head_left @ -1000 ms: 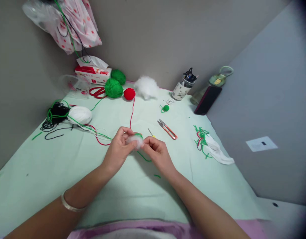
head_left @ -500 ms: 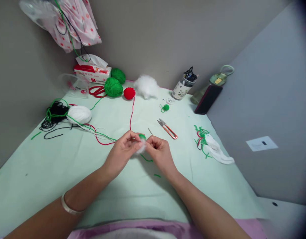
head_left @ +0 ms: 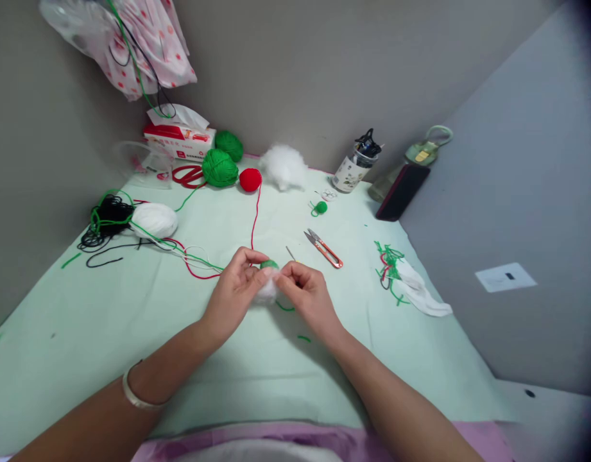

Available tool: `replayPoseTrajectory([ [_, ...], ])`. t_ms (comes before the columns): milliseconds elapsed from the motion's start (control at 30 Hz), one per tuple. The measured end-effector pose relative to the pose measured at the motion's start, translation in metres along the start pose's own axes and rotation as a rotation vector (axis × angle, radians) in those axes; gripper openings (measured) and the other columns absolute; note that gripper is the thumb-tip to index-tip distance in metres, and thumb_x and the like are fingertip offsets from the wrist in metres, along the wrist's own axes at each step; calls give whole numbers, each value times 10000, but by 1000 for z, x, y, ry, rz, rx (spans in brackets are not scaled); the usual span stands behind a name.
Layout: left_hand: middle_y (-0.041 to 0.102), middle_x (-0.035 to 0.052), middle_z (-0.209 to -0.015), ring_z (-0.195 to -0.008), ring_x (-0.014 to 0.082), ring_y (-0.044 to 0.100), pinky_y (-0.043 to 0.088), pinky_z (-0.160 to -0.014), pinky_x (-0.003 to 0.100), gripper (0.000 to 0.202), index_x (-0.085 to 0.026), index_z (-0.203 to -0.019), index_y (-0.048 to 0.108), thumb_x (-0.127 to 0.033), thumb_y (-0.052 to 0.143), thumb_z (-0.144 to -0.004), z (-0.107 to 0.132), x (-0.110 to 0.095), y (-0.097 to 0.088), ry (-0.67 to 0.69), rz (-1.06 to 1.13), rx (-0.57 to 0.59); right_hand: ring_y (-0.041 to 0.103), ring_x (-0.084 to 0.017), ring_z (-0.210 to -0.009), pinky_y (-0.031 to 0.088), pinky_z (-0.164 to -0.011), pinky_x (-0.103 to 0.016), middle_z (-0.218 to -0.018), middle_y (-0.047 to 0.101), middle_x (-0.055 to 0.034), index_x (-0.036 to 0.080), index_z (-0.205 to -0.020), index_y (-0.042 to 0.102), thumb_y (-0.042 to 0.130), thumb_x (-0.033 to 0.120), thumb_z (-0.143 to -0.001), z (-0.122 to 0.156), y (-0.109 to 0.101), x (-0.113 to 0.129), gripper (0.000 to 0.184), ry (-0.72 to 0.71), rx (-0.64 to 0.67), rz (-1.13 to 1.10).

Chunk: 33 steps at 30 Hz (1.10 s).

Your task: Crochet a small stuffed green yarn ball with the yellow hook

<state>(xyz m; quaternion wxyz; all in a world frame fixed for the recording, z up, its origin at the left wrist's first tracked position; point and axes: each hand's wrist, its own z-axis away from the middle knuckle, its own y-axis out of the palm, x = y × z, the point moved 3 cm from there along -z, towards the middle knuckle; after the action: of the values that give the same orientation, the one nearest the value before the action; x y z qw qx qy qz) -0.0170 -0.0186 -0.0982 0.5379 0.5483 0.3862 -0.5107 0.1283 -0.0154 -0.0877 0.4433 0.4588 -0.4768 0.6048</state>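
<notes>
Over the middle of the table, my left hand (head_left: 235, 285) is closed around a small green yarn piece (head_left: 269, 264), mostly hidden by the fingers. A tuft of white stuffing (head_left: 266, 293) hangs below that piece. My right hand (head_left: 307, 292) pinches the stuffing with thumb and forefinger, close against the left fingertips. From under the hands a green yarn tail (head_left: 285, 308) trails onto the cloth. Just beyond the right hand lies a thin metal needle or hook (head_left: 290, 253), its near end hidden. Orange thread snips (head_left: 326, 249) rest farther right.
At the back stand a tissue box (head_left: 179, 142), green yarn balls (head_left: 220, 168), a red yarn ball (head_left: 249, 180), a stuffing heap (head_left: 283, 167), a pen jar (head_left: 353, 168) and a phone (head_left: 402, 192). White yarn (head_left: 154, 221) lies left; yarn scraps (head_left: 391, 263) lie right.
My left hand has shifted slightly, and more of the green piece shows between the fingers. The white stuffing now hangs lower and looks larger. My right hand has barely moved.
</notes>
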Motion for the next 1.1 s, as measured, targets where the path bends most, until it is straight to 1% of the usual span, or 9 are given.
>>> replayPoseTrajectory([
  [133,537,-64,-711,-626,105,484,377,-593,228,279,-230,-1028,533,-380,714,-877,0,2,0,-11,27,50,242,-87,-516,195,-499,-260,-523,320,84,208,-595,472,663,451,-792,-3,-5,0,366,23,-40,-15],
  [300,569,-54,-760,-649,115,521,394,-605,241,295,-220,-993,533,-367,737,-839,-6,4,-5,-49,32,48,319,-109,-581,260,-550,-261,-608,341,60,208,-670,458,510,462,-947,6,-1,5,379,-87,58,103],
  [500,648,11,-891,-907,195,616,448,-882,338,136,-211,-875,546,-236,663,-809,-7,-1,-5,65,-155,-134,360,-118,-600,284,-593,-267,-660,437,45,211,-762,505,497,248,-939,21,13,11,180,-203,101,343],
  [567,642,11,-894,-914,198,615,445,-895,345,140,-217,-885,533,-239,653,-814,-6,-1,-3,80,-156,-160,354,-118,-595,276,-582,-266,-649,429,45,213,-746,500,511,254,-930,20,15,10,189,-173,106,294],
  [700,643,18,-959,-926,193,618,463,-865,324,198,-228,-912,513,-272,677,-812,-5,-2,0,130,-147,-174,289,-105,-521,226,-512,-261,-549,337,69,203,-690,534,555,399,-920,9,9,1,303,43,96,-34],
  [800,620,4,-944,-911,183,606,462,-856,309,212,-232,-915,511,-247,694,-810,-3,-2,1,193,-187,-151,226,-90,-485,187,-488,-264,-507,271,88,189,-643,562,622,531,-880,3,5,-6,421,111,101,-156],
  [900,612,6,-958,-940,186,603,461,-876,310,200,-231,-941,522,-250,693,-840,-2,-2,0,192,-198,-109,223,-87,-483,179,-489,-267,-498,274,92,184,-652,588,661,573,-848,1,4,-9,442,107,121,-172],
  [1000,634,25,-989,-928,192,605,471,-834,304,163,-220,-987,584,-364,627,-923,-2,-5,-5,117,-102,-20,256,-90,-494,181,-499,-270,-499,327,80,184,-648,586,651,552,-852,0,3,-10,426,71,87,-111],
  [1100,660,47,-1062,-963,198,609,480,-838,299,260,-215,-1062,663,-425,529,-984,-4,-6,-10,-11,69,78,253,-87,-497,181,-500,-268,-508,332,78,192,-619,538,617,499,-861,-2,-1,-11,399,47,14,-102],
])
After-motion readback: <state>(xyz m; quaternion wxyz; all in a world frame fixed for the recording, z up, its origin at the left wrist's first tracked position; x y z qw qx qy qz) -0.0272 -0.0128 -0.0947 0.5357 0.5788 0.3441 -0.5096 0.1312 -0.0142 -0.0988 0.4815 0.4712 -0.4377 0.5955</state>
